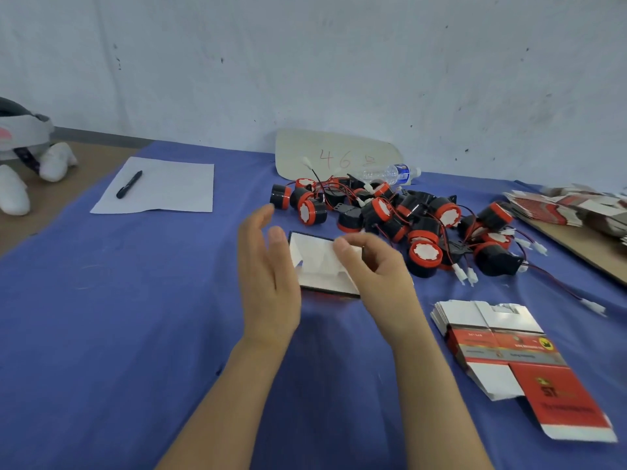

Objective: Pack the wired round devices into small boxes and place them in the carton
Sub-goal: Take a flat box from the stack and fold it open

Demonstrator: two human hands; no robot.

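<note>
Small box (317, 266), white cardboard inside w/ dark and red outer edges, sits centre of the blue-cloth tabletop (135, 317) btwn both hands, open side up, inner flaps folded in. Can't tell if it rests on the cloth or is held just above it.

Left hand (268, 269) stands edge-on at the box's left side, palm facing right. Its fingers (258, 225) are straight and close together, and the thumb is near the box's top-left corner; contact unclear due to blur. Right hand (380, 269) is at the box's right side: its thumb lies over the white inside, and its curled fingers (368, 240) pinch the right wall/flap.

Just behind and right of the box is a heap of black round devices (417, 222) w/ red rims, white face stickers, thin red-black wires and white plugs.

Near right is a stack of red-and-white flat box blanks (502, 344), fanned out, w/ the top one sticking out toward the camera. More blanks (576, 205) lie on a brown board at far right.

Far left: white sheet of paper (169, 188) w/ a black marker pen (129, 184) on it. At the back, a clear plastic water bottle (390, 174) w/ a blue label lies on its side by a beige card (332, 150) marked "46", which leans on the wall.
</note>
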